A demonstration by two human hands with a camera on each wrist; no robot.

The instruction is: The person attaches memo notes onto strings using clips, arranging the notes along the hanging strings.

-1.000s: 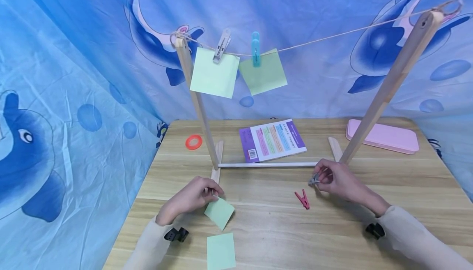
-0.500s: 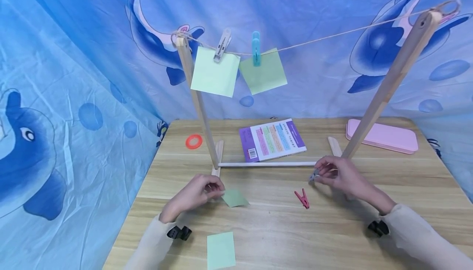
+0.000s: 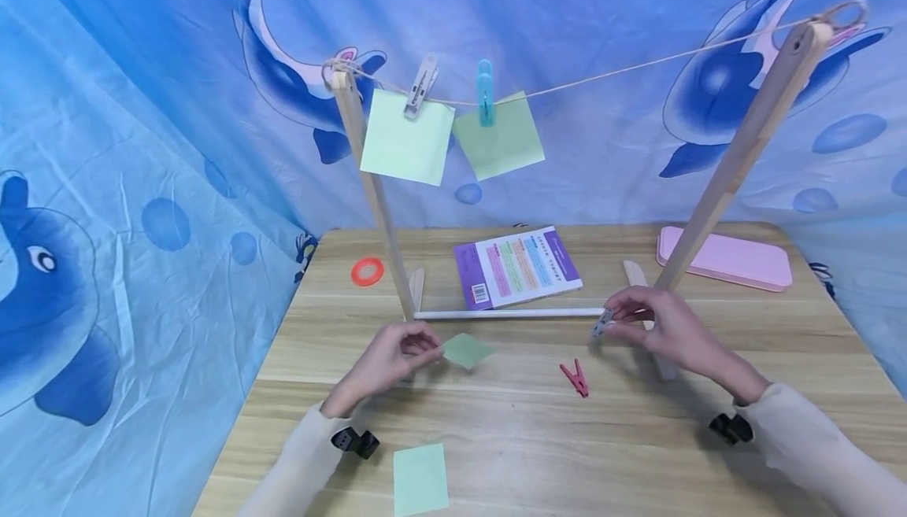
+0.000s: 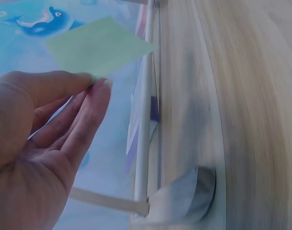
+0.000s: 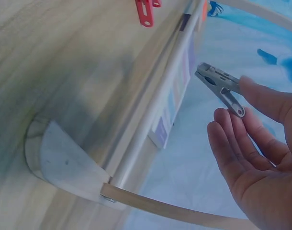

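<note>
My left hand [image 3: 392, 361] pinches a green sticky note [image 4: 99, 45] by one corner between thumb and fingertips, raised over the table in front of the wooden frame. In my right hand [image 3: 662, 326] a grey clothespin [image 5: 221, 86] is held by its handles between thumb and fingers, its nose pointing away from the palm. A pink-red clothespin [image 3: 575, 378] lies on the table between the hands. Another green note [image 3: 421, 479] lies flat near the front. Two green notes hang from the string, one under a grey clothespin [image 3: 422, 86], the other under a turquoise clothespin [image 3: 485, 92].
The string [image 3: 638, 66] runs between two wooden posts [image 3: 744, 155], joined low down by a white rod [image 3: 510, 313]. Behind the rod lies a purple and white book [image 3: 517, 267]. A red tape roll [image 3: 367, 271] is at left, a pink case [image 3: 737, 259] at right.
My left hand has lifted the note from near the front note and moved it up and rightward. My right hand has raised the grey clothespin slightly off the table.
</note>
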